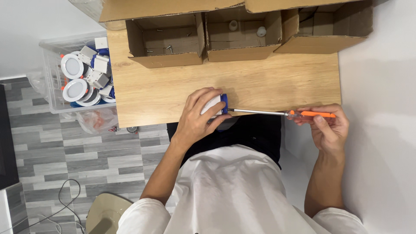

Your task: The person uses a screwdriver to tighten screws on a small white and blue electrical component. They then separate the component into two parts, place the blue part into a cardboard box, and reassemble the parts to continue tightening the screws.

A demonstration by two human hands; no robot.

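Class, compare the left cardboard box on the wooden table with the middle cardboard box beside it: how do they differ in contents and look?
The left cardboard box holds a few small dark screws scattered on its floor; the middle cardboard box holds two small round white parts. The left cardboard box looks wider and reaches nearer the wooden table edge; the middle cardboard box sits slightly further back. Both are brown, open-topped and stand side by side.

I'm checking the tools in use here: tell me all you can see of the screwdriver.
The long screwdriver with an orange plastic handle lies level over the wooden table's near edge. Its slim bare-metal shaft points left, tip meeting the white and blue part under the left hand. The right hand grips the handle.
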